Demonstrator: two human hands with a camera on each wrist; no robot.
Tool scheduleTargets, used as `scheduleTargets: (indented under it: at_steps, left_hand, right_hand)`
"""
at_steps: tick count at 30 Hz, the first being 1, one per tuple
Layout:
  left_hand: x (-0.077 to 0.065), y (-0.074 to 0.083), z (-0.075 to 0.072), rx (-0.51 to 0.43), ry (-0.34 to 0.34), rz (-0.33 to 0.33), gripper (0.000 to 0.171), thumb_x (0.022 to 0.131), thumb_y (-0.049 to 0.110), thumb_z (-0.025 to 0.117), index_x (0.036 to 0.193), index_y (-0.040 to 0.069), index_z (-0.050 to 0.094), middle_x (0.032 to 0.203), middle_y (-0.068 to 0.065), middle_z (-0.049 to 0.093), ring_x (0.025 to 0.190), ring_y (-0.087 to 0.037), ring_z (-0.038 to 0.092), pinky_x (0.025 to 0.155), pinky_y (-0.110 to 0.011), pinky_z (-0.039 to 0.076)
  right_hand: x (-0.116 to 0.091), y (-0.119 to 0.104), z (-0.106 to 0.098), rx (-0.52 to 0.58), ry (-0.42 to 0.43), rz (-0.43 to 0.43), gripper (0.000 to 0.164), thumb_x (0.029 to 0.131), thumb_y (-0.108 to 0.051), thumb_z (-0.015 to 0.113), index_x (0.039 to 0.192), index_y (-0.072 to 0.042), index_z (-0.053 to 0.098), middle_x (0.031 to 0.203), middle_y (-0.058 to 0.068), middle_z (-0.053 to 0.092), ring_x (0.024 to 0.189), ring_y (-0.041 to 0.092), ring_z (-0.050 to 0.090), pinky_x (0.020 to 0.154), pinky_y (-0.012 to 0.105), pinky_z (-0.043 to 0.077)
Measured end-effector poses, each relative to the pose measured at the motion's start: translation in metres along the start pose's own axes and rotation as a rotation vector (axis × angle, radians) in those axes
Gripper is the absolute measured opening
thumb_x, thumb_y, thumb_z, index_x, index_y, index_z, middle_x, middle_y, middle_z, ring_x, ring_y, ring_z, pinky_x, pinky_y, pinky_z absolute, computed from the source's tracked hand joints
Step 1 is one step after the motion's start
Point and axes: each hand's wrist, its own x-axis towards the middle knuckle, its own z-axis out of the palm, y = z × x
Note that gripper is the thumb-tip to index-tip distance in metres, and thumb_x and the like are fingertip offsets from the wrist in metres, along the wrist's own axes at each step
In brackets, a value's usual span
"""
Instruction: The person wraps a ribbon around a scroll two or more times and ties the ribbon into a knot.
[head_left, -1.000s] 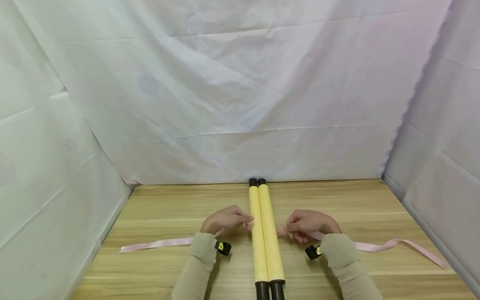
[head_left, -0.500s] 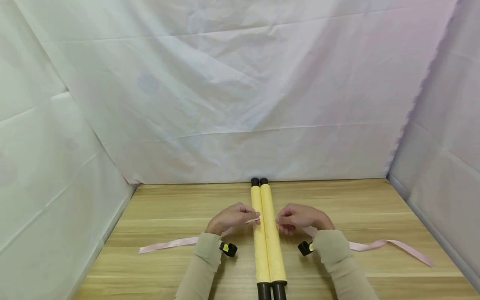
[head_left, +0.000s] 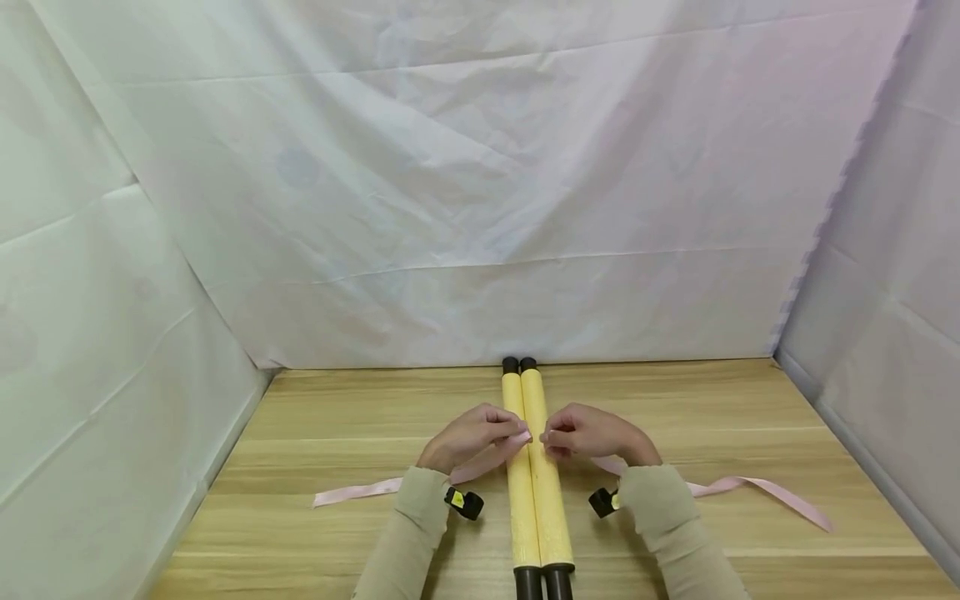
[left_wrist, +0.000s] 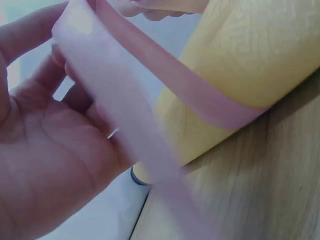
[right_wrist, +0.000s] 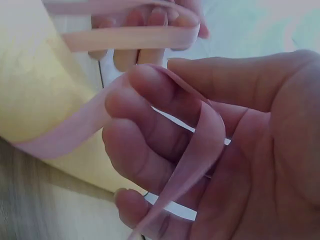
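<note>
Two yellow rods [head_left: 551, 517] with black ends lie side by side, pointing away from me. A pink ribbon [head_left: 358, 492] wraps up against them from both sides, its stretch beneath them hidden. My left hand [head_left: 474, 435] pinches the ribbon over the left rod; in the left wrist view the ribbon [left_wrist: 117, 90] folds over the fingertips and hangs down. My right hand [head_left: 597, 432] pinches the other length at the right rod, and in the right wrist view this ribbon [right_wrist: 200, 150] trails across the curled fingers. Both hands nearly meet above the rods.
The ribbon's right tail [head_left: 780, 493] lies wavy on the wooden table [head_left: 360, 567]. White cloth [head_left: 480, 208] hangs behind the table and at both sides. A small black camera [head_left: 465, 503] sits at the left wrist, another camera [head_left: 602, 502] at the right.
Both hands have risen from beside the rods and come together over them, drawing the ribbon up. The ribbon's two tails have slid inward across the table.
</note>
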Motion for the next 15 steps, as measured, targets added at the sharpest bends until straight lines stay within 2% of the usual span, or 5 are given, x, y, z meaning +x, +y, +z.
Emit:
scheduleTargets:
  at_steps: [3,7,9,13,15]
  left_hand:
    - [0.001,-0.001,0.002,0.008,0.028,0.035,0.036,0.089,0.039,0.061,0.097,0.008,0.075,0.083,0.003,0.066,0.076,-0.013,0.053,0.07,-0.027,0.044]
    - [0.002,-0.002,0.004,-0.033,0.053,0.069,0.039,0.089,0.039,0.06,0.098,0.003,0.074,0.089,0.003,0.066,0.08,-0.015,0.054,0.073,-0.03,0.045]
    - [0.003,-0.003,0.004,-0.048,0.07,0.081,0.04,0.089,0.039,0.061,0.1,0.002,0.073,0.092,0.003,0.066,0.083,-0.015,0.056,0.076,-0.032,0.047]
    - [0.005,-0.005,0.006,-0.058,0.081,0.097,0.038,0.09,0.038,0.06,0.103,0.004,0.073,0.098,0.002,0.067,0.089,-0.015,0.059,0.078,-0.035,0.049]
    - [0.006,-0.005,0.006,-0.064,0.084,0.102,0.038,0.09,0.038,0.06,0.104,0.004,0.073,0.1,0.0,0.069,0.09,-0.017,0.06,0.079,-0.036,0.05]
  right_hand:
    - [0.0,-0.003,0.001,0.015,-0.007,-0.008,0.03,0.098,-0.013,0.05,0.082,0.004,0.068,0.072,0.025,0.065,0.06,0.019,0.057,0.054,0.028,0.051]
    - [-0.001,-0.006,0.004,0.039,-0.011,-0.011,0.029,0.098,-0.013,0.05,0.084,0.003,0.069,0.072,0.029,0.064,0.061,0.028,0.056,0.055,0.04,0.051]
    - [-0.001,-0.008,0.005,0.037,-0.006,-0.018,0.028,0.098,-0.014,0.05,0.084,0.002,0.069,0.072,0.029,0.063,0.06,0.027,0.055,0.056,0.042,0.051]
    - [-0.002,-0.013,0.007,0.02,0.011,-0.027,0.026,0.097,-0.014,0.052,0.084,0.0,0.069,0.071,0.026,0.064,0.06,0.02,0.054,0.056,0.036,0.05]
    - [-0.002,-0.015,0.007,0.016,0.017,-0.021,0.025,0.096,-0.014,0.053,0.084,0.001,0.069,0.073,0.025,0.065,0.063,0.021,0.056,0.057,0.034,0.051]
